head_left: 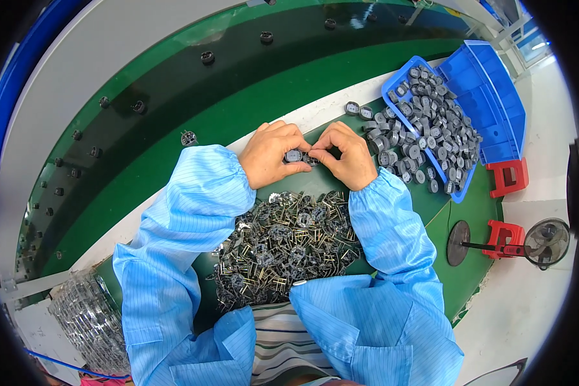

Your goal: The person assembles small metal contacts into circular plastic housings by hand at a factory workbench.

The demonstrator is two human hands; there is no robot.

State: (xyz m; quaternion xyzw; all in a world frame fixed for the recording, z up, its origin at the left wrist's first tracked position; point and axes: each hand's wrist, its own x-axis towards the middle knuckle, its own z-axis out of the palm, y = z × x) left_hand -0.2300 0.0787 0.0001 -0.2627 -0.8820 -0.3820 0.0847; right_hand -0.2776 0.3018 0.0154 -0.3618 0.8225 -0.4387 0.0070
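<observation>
My left hand (268,154) is closed around a grey rounded plug housing (293,156), gripped between thumb and fingers. Right beside it, my right hand (349,159) pinches a small dark plug insert (312,158) with thumb and forefinger. The two parts touch or nearly touch; the fingers partly cover where they meet. Below my hands, between my forearms, lies a heap of dark plug inserts with brassy metal pins (289,241). To the right of my right hand, many grey plug housings (392,138) spill onto the green table.
A blue bin (495,96) lies tipped at the right, with housings pouring out. Beyond a pale ledge, a green conveyor belt (238,106) curves past carrying scattered dark parts. Red stools (508,178) and a small fan (547,243) stand right; stacked clear trays (87,321) sit lower left.
</observation>
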